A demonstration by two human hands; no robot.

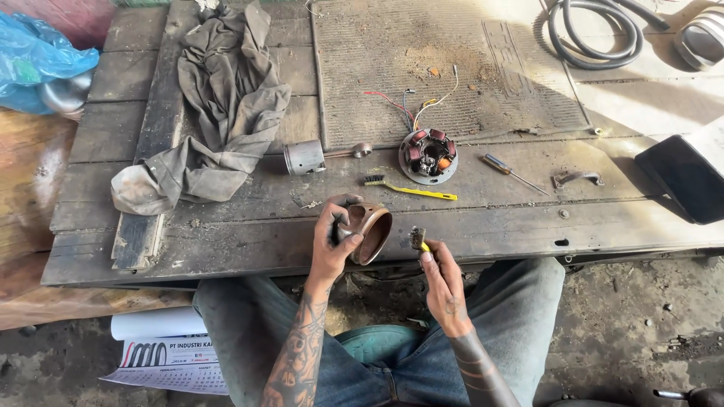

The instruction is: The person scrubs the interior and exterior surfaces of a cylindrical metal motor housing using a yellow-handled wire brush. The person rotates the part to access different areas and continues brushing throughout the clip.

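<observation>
item 1: left hand (335,241), fingers curled shut around a rusty brown cup-shaped metal part (369,232), thumb on its rim, open side turned toward the right; held in the air just in front of the near edge of the wooden bench (226,234), above the lap.

item 2: right hand (443,283), fingers pinched closed on the yellow handle of a small wire brush (417,239), bristles up, just beside the cup-shaped part; whether bristles touch it cannot be told.

item 3: second yellow-handled brush (409,188), flat on the bench beyond the hands.

item 4: round stator plate (428,155) with copper coils and loose coloured wires, behind that brush.

item 5: piston (305,158) with connecting rod, lying on its side, left of the stator plate.

item 6: screwdriver (514,173), right of the stator plate; small metal bracket (578,179) further right.

item 7: grey rag (219,105), crumpled across the left of the bench.

item 8: black hose (596,34), coiled at the far right; blue plastic bag (38,60), far left.
</observation>
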